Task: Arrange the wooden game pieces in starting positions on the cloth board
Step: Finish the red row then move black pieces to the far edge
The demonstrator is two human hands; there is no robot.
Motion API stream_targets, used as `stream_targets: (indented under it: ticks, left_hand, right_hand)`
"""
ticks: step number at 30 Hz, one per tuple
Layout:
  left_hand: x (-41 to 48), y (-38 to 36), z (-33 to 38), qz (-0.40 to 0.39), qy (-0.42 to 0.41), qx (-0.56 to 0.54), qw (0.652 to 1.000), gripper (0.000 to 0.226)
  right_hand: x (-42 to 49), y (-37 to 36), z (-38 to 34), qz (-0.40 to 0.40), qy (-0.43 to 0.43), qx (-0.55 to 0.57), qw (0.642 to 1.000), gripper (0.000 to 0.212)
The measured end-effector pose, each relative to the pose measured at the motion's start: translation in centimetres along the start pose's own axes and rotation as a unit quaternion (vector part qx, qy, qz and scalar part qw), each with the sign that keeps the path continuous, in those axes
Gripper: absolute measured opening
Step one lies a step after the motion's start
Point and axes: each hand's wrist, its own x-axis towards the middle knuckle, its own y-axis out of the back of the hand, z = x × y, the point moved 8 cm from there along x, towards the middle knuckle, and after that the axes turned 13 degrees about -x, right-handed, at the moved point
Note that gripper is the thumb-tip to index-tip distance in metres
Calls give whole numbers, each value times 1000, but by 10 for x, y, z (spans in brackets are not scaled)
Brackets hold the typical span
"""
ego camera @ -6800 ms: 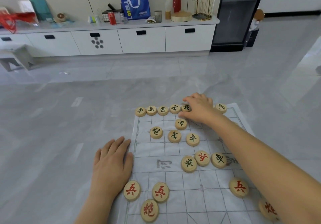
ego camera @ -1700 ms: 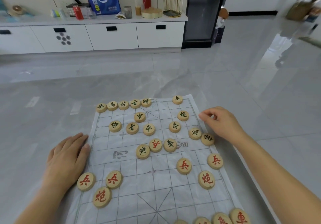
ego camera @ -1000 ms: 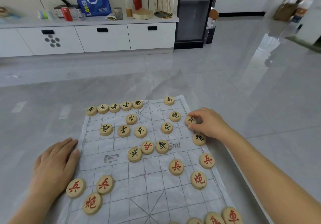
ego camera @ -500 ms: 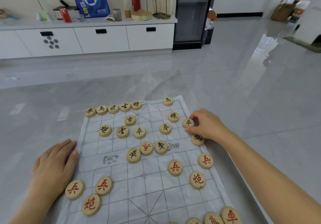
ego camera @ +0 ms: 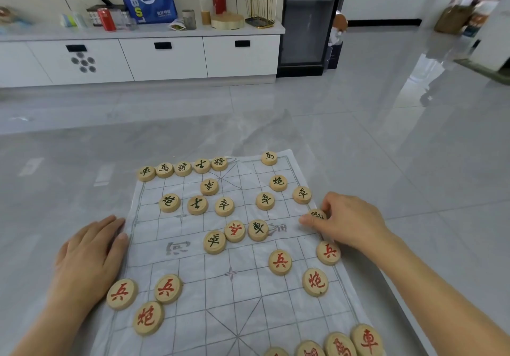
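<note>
Hands first: the left hand (ego camera: 91, 253) lies flat and open on the floor, fingers together, its fingertips just touching the left edge of the cloth board (ego camera: 193, 261). It holds nothing; I'd say it is there to pin the thin cloth so it does not slide or ruck while pieces are shifted.

Across the board, the far row has five black-lettered pieces (ego camera: 182, 168) lined up edge to edge from the left corner. Others sit loosely over the middle, among them a cluster of three (ego camera: 235, 234) at the river line. Red soldiers (ego camera: 143, 290) and cannons lie nearer the person, not yet lined up.

At the right edge, the right hand (ego camera: 347, 224) reaches in with the forearm angled across the cloth's corner, wrist low. Thumb and fingers are curled closed around a black-lettered piece (ego camera: 317, 214). Its character is half hidden. Probably it is bound for a gap in the far row.
</note>
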Motion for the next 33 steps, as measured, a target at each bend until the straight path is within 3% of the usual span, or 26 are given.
stream_targets:
  ticks: [3,7,10,15,23,28,33]
  left_hand:
    - [-1,1,1,1,-1,2,1000,77]
    - [0,0,2,-2,1,0,1000,77]
    - [-2,1,3,2,-1,-3,1000,76]
    - [-2,1,4,2,-1,0,1000,75]
    - [-3,1,3,-2,-1,-3,1000,73]
    - [-4,1,4,0,3,3,1000,69]
    - [-5,1,4,-1,7,4,1000,68]
  right_hand:
    - [-5,5,-9,37,7,-38,999,51]
    - [-3,16,-7,40,31,93,994,29]
    - [7,31,-16,76,70,183,978,30]
    - [22,46,-41,131,109,193,966,35]
    - [34,44,-66,126,151,223,955,41]
    - [62,44,-66,105,110,257,954,37]
    - [109,51,-96,111,129,162,972,45]
